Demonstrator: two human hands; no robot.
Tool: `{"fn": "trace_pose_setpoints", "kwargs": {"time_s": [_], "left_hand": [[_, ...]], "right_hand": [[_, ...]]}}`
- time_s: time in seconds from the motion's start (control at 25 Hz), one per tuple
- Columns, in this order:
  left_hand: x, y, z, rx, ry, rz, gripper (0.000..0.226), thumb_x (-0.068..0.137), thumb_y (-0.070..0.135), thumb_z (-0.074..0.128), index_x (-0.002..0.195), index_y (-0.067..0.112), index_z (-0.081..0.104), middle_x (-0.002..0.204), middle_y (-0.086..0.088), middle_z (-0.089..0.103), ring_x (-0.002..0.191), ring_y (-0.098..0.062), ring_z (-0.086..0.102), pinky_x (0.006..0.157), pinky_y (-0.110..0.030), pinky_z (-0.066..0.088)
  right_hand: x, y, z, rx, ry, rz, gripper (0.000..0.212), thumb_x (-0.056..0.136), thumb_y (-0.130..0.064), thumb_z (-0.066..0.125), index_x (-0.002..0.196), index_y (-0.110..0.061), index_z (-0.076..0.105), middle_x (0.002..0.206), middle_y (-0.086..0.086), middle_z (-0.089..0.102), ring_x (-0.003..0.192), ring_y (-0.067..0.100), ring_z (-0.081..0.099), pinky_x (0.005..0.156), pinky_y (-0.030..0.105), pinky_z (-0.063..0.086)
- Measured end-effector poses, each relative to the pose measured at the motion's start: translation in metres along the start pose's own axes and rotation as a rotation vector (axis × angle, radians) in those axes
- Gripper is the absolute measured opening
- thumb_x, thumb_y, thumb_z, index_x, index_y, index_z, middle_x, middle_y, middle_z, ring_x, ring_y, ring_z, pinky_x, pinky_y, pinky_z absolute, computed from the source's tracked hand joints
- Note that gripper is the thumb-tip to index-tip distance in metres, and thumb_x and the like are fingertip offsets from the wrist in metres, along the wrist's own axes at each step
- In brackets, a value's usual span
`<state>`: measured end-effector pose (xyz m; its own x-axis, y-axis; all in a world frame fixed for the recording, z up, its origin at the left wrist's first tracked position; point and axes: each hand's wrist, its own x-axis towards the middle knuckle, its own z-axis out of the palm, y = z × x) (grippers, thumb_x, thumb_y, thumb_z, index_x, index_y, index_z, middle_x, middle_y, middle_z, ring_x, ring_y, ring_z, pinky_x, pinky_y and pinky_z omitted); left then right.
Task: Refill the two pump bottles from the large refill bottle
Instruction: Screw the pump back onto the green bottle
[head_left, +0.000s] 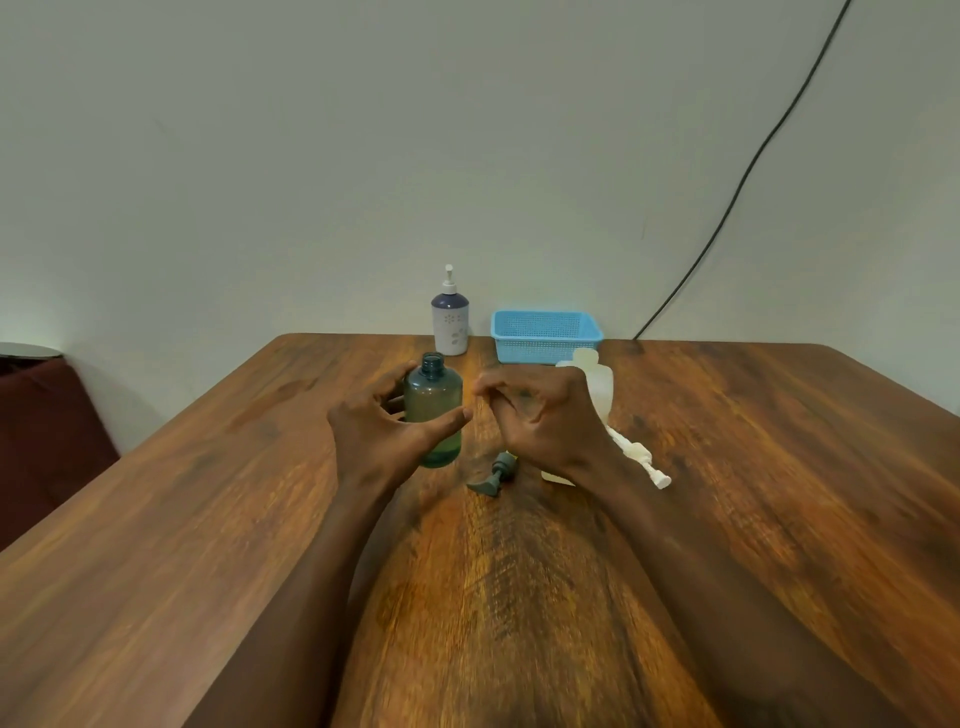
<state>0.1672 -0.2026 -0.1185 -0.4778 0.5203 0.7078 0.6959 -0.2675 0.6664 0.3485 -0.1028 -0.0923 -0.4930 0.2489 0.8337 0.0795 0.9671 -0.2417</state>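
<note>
A green translucent bottle (434, 410) stands upright with its neck uncapped and a little liquid at the bottom. My left hand (382, 428) grips it from the left, thumb across its front. Its dark green pump head (496, 474) lies on the table just in front. My right hand (540, 415) hovers to the right of the bottle with fingers curled, holding nothing I can see. Behind that hand stands a white uncapped bottle (597, 382), partly hidden, and its white pump (641, 460) lies on the table. The large refill bottle (450, 321), white and navy with a pump top, stands at the back.
A light blue mesh basket (545, 335) sits at the table's (779, 441) far edge beside the refill bottle. A black cable (727, 208) runs down the wall at the right. A dark red seat (47, 415) stands left of the table.
</note>
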Motion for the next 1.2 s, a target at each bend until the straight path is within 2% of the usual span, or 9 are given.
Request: {"fn": "trace_pose_setpoints", "kwargs": {"time_s": [0.08, 0.2, 0.32, 0.56, 0.68, 0.76, 0.88, 1.04, 1.2], "left_hand": [[0.0, -0.003, -0.006, -0.008, 0.014, -0.016, 0.083, 0.061, 0.06, 0.092, 0.13, 0.022, 0.07, 0.118, 0.007, 0.075, 0.101, -0.001, 0.072, 0.08, -0.021, 0.062], [0.0, -0.01, -0.012, -0.007, 0.01, -0.03, 0.079, 0.061, 0.057, 0.094, 0.129, 0.026, 0.07, 0.116, 0.012, 0.075, 0.1, 0.0, 0.072, 0.08, -0.023, 0.063], [0.0, -0.015, -0.014, -0.003, -0.004, -0.04, 0.08, 0.061, 0.056, 0.095, 0.129, 0.025, 0.07, 0.116, 0.009, 0.076, 0.101, -0.002, 0.073, 0.08, -0.026, 0.064], [0.0, -0.015, -0.019, -0.002, 0.026, -0.051, 0.08, 0.063, 0.057, 0.094, 0.13, 0.021, 0.07, 0.117, 0.006, 0.076, 0.102, -0.005, 0.073, 0.078, -0.025, 0.064], [0.0, -0.012, -0.019, -0.004, 0.041, -0.057, 0.079, 0.062, 0.055, 0.094, 0.129, 0.023, 0.07, 0.118, 0.007, 0.075, 0.102, -0.006, 0.073, 0.079, -0.024, 0.063], [-0.001, -0.01, -0.018, 0.004, 0.046, -0.068, 0.081, 0.061, 0.052, 0.096, 0.131, 0.022, 0.069, 0.12, 0.005, 0.075, 0.103, -0.008, 0.073, 0.08, -0.023, 0.063], [-0.003, -0.011, -0.013, -0.001, 0.012, -0.088, 0.084, 0.06, 0.048, 0.097, 0.132, 0.017, 0.069, 0.121, 0.002, 0.075, 0.104, -0.007, 0.073, 0.084, -0.027, 0.063], [-0.006, -0.009, -0.009, 0.015, -0.013, -0.105, 0.085, 0.058, 0.046, 0.098, 0.132, 0.016, 0.069, 0.123, 0.004, 0.074, 0.103, -0.004, 0.07, 0.086, -0.022, 0.061], [-0.007, -0.007, -0.008, 0.007, -0.035, -0.094, 0.079, 0.059, 0.046, 0.097, 0.129, 0.027, 0.066, 0.119, 0.012, 0.07, 0.098, 0.002, 0.068, 0.084, -0.014, 0.057]], "right_hand": [[0.001, 0.001, 0.003, 0.011, -0.282, 0.141, 0.03, 0.086, -0.003, 0.072, 0.109, -0.02, 0.078, 0.106, 0.001, 0.078, 0.091, 0.008, 0.069, 0.084, 0.027, 0.059], [-0.004, 0.007, 0.012, -0.247, -0.905, 0.311, 0.06, 0.079, -0.003, 0.079, 0.131, -0.031, 0.068, 0.126, -0.001, 0.07, 0.106, 0.017, 0.067, 0.089, 0.031, 0.058], [-0.01, 0.007, 0.023, -0.346, -1.06, 0.272, 0.071, 0.081, 0.002, 0.076, 0.141, -0.032, 0.059, 0.132, 0.0, 0.066, 0.113, 0.02, 0.067, 0.086, 0.03, 0.058], [-0.011, 0.014, 0.03, -0.34, -0.875, 0.298, 0.038, 0.085, -0.006, 0.077, 0.118, -0.026, 0.076, 0.109, -0.001, 0.071, 0.09, 0.015, 0.066, 0.076, 0.029, 0.058], [-0.009, 0.008, 0.031, -0.188, -0.521, 0.29, 0.017, 0.09, -0.01, 0.071, 0.099, -0.024, 0.072, 0.09, -0.005, 0.067, 0.08, 0.011, 0.061, 0.075, 0.041, 0.058], [0.0, 0.004, 0.029, -0.111, -0.215, 0.24, 0.017, 0.093, -0.005, 0.065, 0.103, -0.018, 0.069, 0.091, -0.002, 0.067, 0.081, 0.012, 0.06, 0.074, 0.035, 0.056], [0.022, -0.005, 0.021, 0.063, 0.141, 0.323, 0.022, 0.096, -0.011, 0.068, 0.117, -0.019, 0.067, 0.11, -0.007, 0.071, 0.099, 0.007, 0.068, 0.081, 0.012, 0.056], [0.05, -0.02, 0.009, 0.444, 0.409, 0.406, 0.021, 0.099, -0.013, 0.067, 0.119, -0.019, 0.069, 0.112, -0.005, 0.075, 0.107, 0.008, 0.072, 0.088, 0.019, 0.058], [0.058, -0.025, 0.001, 0.688, 0.489, 0.429, 0.024, 0.102, -0.005, 0.062, 0.125, -0.011, 0.066, 0.115, 0.005, 0.074, 0.11, 0.015, 0.073, 0.092, 0.026, 0.059]]}}
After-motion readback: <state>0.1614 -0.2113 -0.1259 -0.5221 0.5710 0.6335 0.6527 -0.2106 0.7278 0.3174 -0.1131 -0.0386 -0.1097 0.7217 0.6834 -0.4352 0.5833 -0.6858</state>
